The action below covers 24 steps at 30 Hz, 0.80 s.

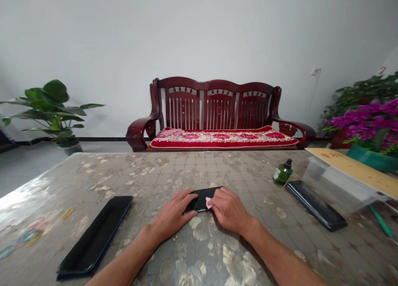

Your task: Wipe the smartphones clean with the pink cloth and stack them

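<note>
Flat rectangular phone [202, 196] shows glossy black; small crumpled scrap [208, 203], pale pink. Broad tabletop [199, 169] carries cream flowers over grey-brown grid.

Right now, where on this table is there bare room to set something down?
Free: the grey floral tabletop beyond the small black phone, and the stretch between the right hand and the dark rectangular device at right. Crowded: the right side, where that device, the translucent green bottle and the clear plastic box cluster.

pink cloth [208, 202]: partly hidden, right grip [229, 207]; purple flowers [370, 120]: edge-cut
</note>
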### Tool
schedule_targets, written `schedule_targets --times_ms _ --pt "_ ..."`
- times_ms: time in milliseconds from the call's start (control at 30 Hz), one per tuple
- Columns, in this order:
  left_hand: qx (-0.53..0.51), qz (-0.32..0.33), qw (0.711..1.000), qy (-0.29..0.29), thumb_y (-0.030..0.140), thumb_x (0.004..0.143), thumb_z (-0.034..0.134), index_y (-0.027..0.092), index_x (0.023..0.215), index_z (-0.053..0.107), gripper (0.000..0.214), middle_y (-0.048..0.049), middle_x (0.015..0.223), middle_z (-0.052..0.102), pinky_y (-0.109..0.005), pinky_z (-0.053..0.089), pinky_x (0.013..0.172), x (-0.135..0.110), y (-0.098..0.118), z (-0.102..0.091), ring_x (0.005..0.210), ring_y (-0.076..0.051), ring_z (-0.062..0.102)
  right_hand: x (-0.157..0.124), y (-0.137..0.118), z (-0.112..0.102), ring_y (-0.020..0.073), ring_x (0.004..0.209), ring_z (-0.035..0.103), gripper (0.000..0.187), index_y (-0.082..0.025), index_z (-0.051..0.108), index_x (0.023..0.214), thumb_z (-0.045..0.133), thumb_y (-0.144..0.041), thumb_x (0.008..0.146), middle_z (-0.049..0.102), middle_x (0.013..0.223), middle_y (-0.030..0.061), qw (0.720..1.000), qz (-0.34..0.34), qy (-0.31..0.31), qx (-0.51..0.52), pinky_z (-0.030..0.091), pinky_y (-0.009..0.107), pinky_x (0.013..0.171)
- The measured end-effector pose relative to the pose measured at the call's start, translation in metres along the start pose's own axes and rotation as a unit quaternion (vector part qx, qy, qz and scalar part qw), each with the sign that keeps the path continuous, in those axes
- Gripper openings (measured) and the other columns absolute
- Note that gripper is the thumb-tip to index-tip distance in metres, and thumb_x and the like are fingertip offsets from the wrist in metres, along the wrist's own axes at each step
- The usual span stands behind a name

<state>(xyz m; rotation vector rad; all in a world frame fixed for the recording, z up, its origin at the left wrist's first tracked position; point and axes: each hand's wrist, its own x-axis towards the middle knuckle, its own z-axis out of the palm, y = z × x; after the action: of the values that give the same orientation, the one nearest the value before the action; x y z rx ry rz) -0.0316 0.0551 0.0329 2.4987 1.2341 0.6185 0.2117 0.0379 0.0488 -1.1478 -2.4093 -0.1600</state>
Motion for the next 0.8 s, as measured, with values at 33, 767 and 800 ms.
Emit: schedule_targets --times_ms 33,767,800 --pt "0.002 0.000 1.000 -0.002 0.024 0.084 0.065 0.023 0.128 0.059 0.044 -0.0107 0.141 0.055 -0.045 0.041 0.111 0.000 0.000 0.000 0.130 -0.028 0.051 0.002 0.003 0.001 0.0172 0.080 0.052 0.014 -0.022 0.068 0.084 0.058 -0.016 0.091 0.061 0.080 0.0017 1.000 0.026 0.009 0.001 0.037 0.030 0.074" --pt "0.102 -0.033 0.989 0.098 0.030 0.089 0.062 0.022 0.119 0.064 0.031 -0.0092 0.121 0.066 -0.045 0.049 0.100 0.002 -0.009 0.007 0.112 -0.027 0.061 0.008 -0.001 -0.007 0.0198 0.082 0.062 0.020 -0.021 0.066 0.082 0.050 -0.022 0.094 0.070 0.085 0.0057 0.980 0.174 -0.084 -0.042 0.041 0.030 0.074" --pt "0.105 -0.046 0.988 0.102 0.029 0.090 0.060 0.021 0.119 0.064 0.030 -0.0088 0.118 0.067 -0.044 0.050 0.098 0.003 -0.009 0.006 0.110 -0.027 0.062 0.007 -0.005 -0.007 0.0194 0.081 0.062 0.019 -0.021 0.066 0.082 0.051 -0.021 0.093 0.070 0.085 0.0054 0.981 0.170 -0.084 -0.038 0.040 0.030 0.072"
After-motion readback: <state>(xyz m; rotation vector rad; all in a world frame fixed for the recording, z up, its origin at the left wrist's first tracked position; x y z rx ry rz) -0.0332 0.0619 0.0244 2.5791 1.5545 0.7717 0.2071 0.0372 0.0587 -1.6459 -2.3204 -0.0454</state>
